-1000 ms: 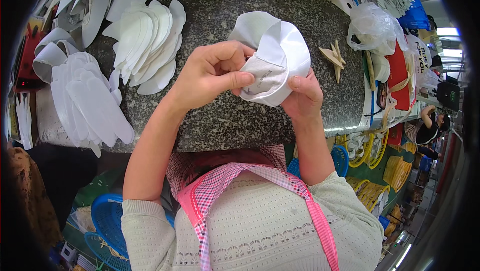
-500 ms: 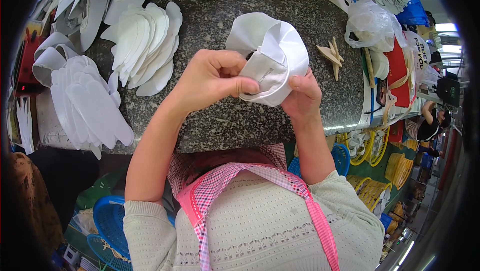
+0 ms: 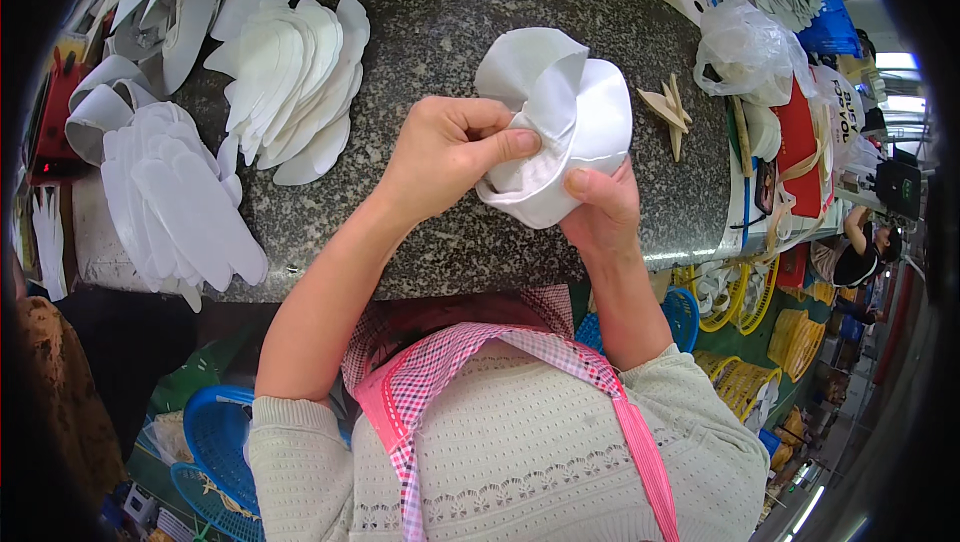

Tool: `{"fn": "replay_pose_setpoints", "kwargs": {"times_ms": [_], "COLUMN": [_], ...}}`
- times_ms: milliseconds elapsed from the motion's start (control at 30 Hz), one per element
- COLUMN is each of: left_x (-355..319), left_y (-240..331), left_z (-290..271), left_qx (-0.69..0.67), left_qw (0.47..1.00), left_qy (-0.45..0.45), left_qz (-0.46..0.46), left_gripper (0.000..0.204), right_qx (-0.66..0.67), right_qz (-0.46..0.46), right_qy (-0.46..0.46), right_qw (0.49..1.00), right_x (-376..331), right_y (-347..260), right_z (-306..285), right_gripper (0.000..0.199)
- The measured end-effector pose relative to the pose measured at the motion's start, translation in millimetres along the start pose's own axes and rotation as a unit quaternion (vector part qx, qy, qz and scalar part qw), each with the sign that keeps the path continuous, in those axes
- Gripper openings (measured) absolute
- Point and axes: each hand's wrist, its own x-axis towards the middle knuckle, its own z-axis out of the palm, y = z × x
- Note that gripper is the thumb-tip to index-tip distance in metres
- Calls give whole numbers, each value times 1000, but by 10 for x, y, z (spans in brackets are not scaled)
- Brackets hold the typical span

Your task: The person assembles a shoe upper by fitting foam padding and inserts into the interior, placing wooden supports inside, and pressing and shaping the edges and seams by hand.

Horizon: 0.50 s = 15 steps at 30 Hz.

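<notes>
Granite-topped workbench (image 3: 420, 32), speckled grey, round-edged, fills the upper view and carries all stock. Next in size: fanned stacks of white sole-shaped cut-outs (image 3: 300, 82) on the bench's left part, a second fan (image 3: 170, 192) hanging over its left edge. Blue baskets (image 3: 215, 442) and yellow baskets (image 3: 740, 382) sit below bench level. Clear plastic bag (image 3: 750, 47) lies at the right rim. White folded fabric piece (image 3: 560, 122), curled and ruffled, is held above the bench centre between both your hands. Your left hand (image 3: 445, 147) pinches its near fold, thumb pressed flat on the cloth; your right hand (image 3: 600, 207) cups it from beneath, thumb clamped on the lower edge. Small tan wooden pieces (image 3: 668, 107) lie just beside it, right. Step in hand, by judgement: shaping or turning the fold. Next move likely calls for a firm pinch and steady under-support.
</notes>
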Motion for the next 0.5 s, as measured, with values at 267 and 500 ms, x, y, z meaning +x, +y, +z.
{"fn": "replay_pose_setpoints", "kwargs": {"times_ms": [267,500], "left_x": [-310,-376], "left_y": [75,96], "left_z": [225,305], "left_qx": [266,268], "left_qw": [843,914], "left_qy": [237,187], "left_qz": [404,239], "left_gripper": [32,24], "right_qx": [-18,-73], "right_qz": [-58,-146], "right_qy": [67,118], "right_qw": [996,979], "right_x": [-15,-47], "right_y": [-14,58], "right_z": [174,282], "right_gripper": [37,29]}}
